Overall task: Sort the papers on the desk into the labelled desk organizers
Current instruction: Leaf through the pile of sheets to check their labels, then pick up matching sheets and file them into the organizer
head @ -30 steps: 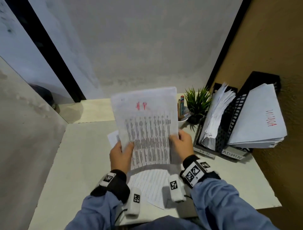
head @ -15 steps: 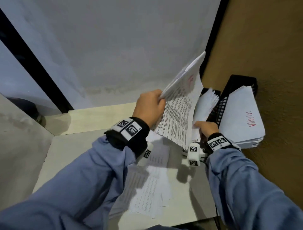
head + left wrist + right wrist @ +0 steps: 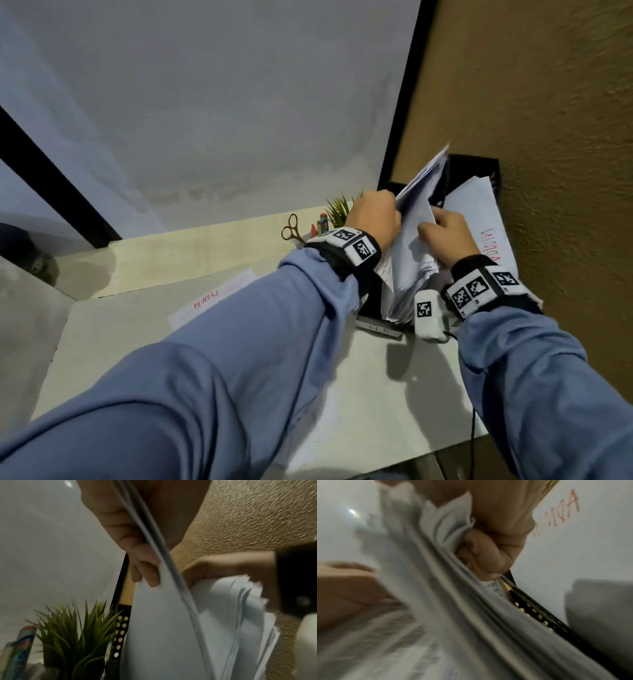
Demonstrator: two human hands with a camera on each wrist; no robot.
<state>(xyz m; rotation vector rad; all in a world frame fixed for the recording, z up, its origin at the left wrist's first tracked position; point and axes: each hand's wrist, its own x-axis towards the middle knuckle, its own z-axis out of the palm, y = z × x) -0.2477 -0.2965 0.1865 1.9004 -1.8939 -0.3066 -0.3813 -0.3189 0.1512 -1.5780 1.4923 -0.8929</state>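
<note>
- Papers marked ADMIN (image 3: 212, 301) lie flat on the desk (image 3: 394, 394), nearest.
- Right hand (image 3: 447, 236) clutches the papers filed in the HR organizer (image 3: 378, 328).
- Left hand (image 3: 375, 216) pinches the HR sheets (image 3: 419, 192), edge-up over that organizer.
- Potted plant (image 3: 339, 210) sits behind.

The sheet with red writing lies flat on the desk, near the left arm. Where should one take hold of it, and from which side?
The sheet with red writing lies flat on the desk, so probably pinch the bare far corner beyond the sleeve, coming from above and lifting its edge first.
</note>
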